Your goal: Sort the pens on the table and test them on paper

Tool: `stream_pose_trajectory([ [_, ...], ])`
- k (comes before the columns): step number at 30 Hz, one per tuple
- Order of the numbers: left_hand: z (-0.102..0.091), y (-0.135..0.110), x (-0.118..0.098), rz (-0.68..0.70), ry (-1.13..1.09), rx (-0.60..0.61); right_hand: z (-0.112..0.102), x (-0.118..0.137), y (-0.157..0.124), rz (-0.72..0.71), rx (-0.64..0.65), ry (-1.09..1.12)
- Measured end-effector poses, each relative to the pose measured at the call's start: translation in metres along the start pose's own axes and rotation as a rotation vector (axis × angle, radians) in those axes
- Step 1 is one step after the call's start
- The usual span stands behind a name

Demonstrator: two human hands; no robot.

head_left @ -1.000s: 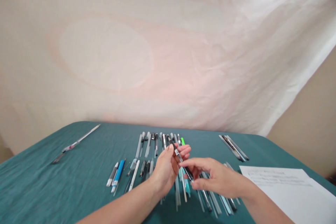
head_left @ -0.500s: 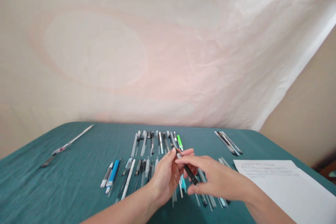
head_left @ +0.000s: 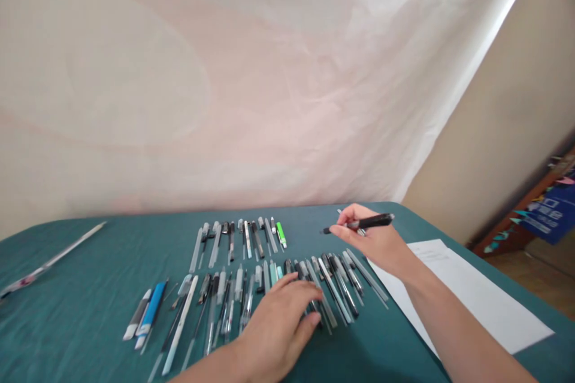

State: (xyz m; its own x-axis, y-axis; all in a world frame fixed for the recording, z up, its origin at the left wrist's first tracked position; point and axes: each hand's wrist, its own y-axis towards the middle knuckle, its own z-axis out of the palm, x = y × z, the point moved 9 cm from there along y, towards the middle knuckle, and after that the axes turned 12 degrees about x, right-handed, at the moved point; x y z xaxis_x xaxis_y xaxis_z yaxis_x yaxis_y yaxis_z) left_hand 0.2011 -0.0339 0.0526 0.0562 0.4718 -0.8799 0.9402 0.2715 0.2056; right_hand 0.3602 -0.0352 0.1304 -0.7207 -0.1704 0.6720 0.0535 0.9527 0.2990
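The teal-covered table [head_left: 81, 299] is laid with a back row of pens [head_left: 248, 240] and a longer front row [head_left: 238, 284]; white paper [head_left: 476, 305] is placed at the right.

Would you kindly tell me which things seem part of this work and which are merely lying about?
Seemingly in use:
black pen, in right hand
pens in near row, partly under left hand

Probably just lying about:
white paper
long pale stick, far left

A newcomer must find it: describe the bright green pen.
On the teal tablecloth, pens lie in two rows. Follow the far row to its right end. There lies the green pen, vivid beside grey, black and white neighbours.
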Motion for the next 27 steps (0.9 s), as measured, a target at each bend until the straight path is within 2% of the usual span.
stream_pose_trajectory([
  [4, 0.022, 0.004, 0.000, 0.033, 0.510, 0.184, -0.035, -0.097, -0.029, 0.227, -0.192, 0.197],
  [7, 0.030, 0.005, 0.007, 0.022, 0.763, 0.249, -0.045, -0.168, -0.063, 0.390, -0.162, 0.359],
  [10, 0.030, 0.005, 0.008, 0.037, 0.866, 0.226, -0.055, -0.216, -0.099, 0.494, -0.149, 0.437],
  [13, 0.032, 0.005, 0.009, 0.038, 0.914, 0.211, -0.069, -0.238, -0.122, 0.526, -0.176, 0.282],
  [17, 0.035, 0.007, 0.013, 0.012, 0.969, 0.244, -0.082, -0.250, -0.139, 0.568, -0.267, 0.055],
  [20, 0.034, 0.009, 0.013, 0.004, 0.996, 0.250, -0.086, -0.253, -0.143, 0.540, -0.327, -0.018],
  [27, 0.035, 0.011, 0.014, 0.045, 1.006, 0.220, -0.088, -0.270, -0.150, 0.550, -0.349, -0.078],
])
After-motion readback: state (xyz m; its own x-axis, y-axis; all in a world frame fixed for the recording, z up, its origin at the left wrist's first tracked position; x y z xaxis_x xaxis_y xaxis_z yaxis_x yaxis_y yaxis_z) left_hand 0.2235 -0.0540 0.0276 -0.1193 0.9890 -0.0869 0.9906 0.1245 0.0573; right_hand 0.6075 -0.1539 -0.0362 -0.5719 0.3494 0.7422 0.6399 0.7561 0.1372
